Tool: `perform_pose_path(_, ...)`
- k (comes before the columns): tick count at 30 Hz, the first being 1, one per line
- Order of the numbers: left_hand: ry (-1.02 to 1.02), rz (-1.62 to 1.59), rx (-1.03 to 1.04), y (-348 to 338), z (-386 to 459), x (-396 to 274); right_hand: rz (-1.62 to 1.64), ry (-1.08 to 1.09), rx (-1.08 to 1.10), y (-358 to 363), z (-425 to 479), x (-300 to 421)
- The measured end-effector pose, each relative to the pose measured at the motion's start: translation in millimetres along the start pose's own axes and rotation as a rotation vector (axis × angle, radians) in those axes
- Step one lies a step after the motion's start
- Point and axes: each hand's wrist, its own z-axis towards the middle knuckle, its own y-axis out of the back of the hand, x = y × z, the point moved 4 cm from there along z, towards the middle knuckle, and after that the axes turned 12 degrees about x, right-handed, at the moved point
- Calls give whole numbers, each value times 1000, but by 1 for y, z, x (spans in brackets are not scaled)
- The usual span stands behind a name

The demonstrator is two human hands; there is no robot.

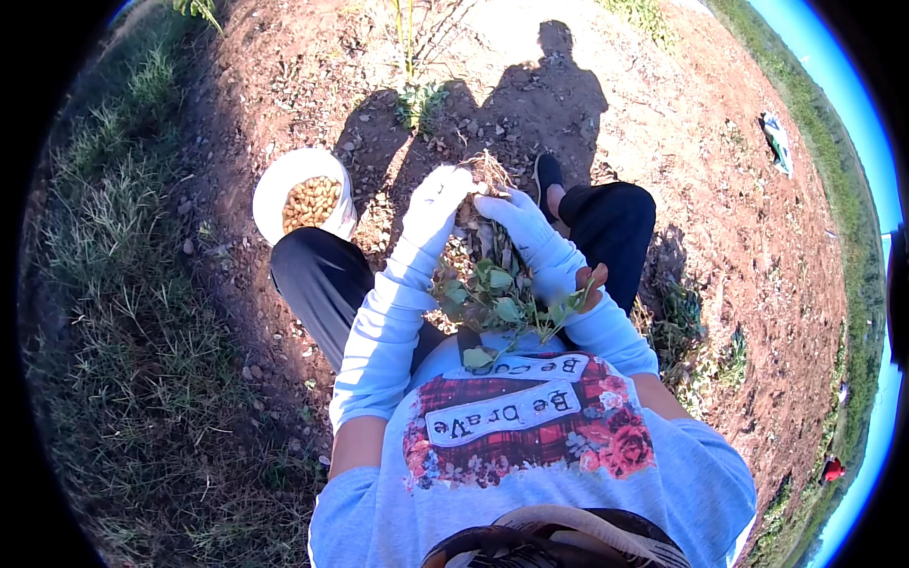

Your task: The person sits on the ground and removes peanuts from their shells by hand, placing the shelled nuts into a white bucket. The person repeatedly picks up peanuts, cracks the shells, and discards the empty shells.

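Note:
My left hand (442, 192), in a white glove, is closed at the root end of an uprooted peanut plant. From the other side, my gloved right hand (513, 211) grips the same plant. Its thin brown roots (490, 169) stick out beyond my fingertips, with a pale pod-like piece between the hands. The stems run back towards my lap, where green leaves (501, 284) spread between my forearms. Just past my left knee, a white bucket (273, 186) holds many tan peanut pods (311, 204). My fingers hide the exact grip.
Ahead, a small green plant (420, 105) stands in the shaded soil. Tall grass (156, 319) borders the left side. Pulled plants (675, 319) lie beside my right leg. A white and green bag-like item (777, 144) rests on the bare soil far right. A distant red shape (832, 469) is unclear.

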Motion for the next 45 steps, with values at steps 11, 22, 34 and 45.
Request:
perform_pose_path(11, -130, 150, 137, 12, 6, -3, 46, -89, 86, -9, -11, 11)
perform_pose_path(22, 69, -588, -41, -9, 1, 22, 119, -38, 91, -2, -3, -5)
perform_pose_path(34, -146, -864, 6, 45, 14, 4, 218, 173, 30, 33, -19, 25)
perform_pose_path(45, 74, 69, 96, -28, -12, -10, -208, 241, 64, 24, -18, 33)
